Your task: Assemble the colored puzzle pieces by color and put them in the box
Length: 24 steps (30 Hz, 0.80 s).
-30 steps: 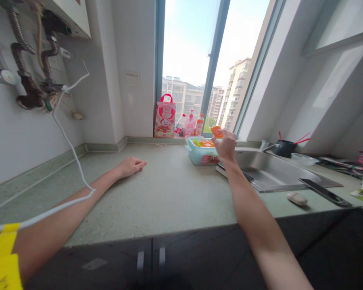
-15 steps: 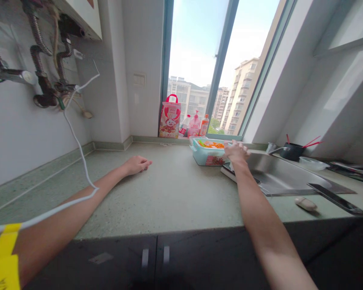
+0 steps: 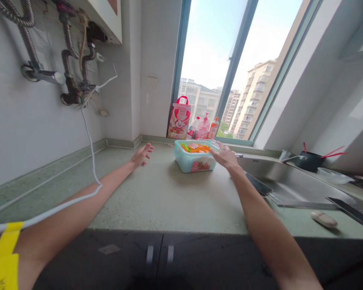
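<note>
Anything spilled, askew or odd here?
No spill visible around the pale turquoise plastic tub. Odd: a flat black rectangular slab, possibly a phone, lies askew at the left edge of the stainless-steel sink, risky if electronic. A white cable crosses in front of the left forearm.

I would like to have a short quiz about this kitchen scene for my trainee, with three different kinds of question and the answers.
1. Which of the person's hands is nearer to the pale blue container?
2. True or false: the pale blue container is inside the sink.
3. Fill in: the pink bag stands in front of the ____.

Key: 1. right hand; 2. false, it stands on the counter; 3. window.
</note>
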Available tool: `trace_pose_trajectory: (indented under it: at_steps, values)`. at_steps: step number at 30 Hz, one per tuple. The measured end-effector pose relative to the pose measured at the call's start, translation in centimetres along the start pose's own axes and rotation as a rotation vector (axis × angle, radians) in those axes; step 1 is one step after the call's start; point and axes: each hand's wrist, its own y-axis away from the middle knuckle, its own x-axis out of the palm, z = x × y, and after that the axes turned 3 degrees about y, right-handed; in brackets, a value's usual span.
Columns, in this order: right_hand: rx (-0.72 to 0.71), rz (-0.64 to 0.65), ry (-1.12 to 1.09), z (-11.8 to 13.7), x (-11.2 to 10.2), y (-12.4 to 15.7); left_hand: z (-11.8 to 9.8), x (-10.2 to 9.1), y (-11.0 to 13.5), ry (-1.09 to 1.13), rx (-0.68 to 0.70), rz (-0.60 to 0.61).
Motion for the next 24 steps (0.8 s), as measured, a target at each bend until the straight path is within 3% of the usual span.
trace_pose_trajectory:
  at_steps: [3, 5, 9, 13, 17, 22, 24]
  values:
    - [-0.209, 0.033, -0.304, 2.9, 1.9, 0.5, -1.1, -2.1, 0.0, 0.212, -0.012, -0.098]
    - [-0.222, 0.05, -0.423, 3.7, 3.5, 0.9, -1.8, -3.6, 0.4, 0.352, -0.05, -0.03]
    - [-0.195, 0.004, -0.187, 2.8, 7.2, 1.8, -2.2, -5.5, 1.3, 0.416, -0.178, 0.172]
    - [-0.157, -0.032, 0.084, 1.0, 9.5, 1.2, -2.1, -5.6, 1.6, 0.351, -0.144, 0.194]
    - [-0.082, -0.095, 0.164, -0.5, 10.7, -1.3, -2.1, -5.2, 1.5, 0.367, -0.148, 0.224]
    - [0.061, -0.021, 0.186, -2.5, 13.1, -5.7, -1.6, -5.3, 1.4, 0.444, -0.18, 0.231]
    - [0.105, 0.095, 0.194, -3.1, 14.0, -7.3, -1.6, -5.3, 1.4, 0.455, -0.201, 0.266]
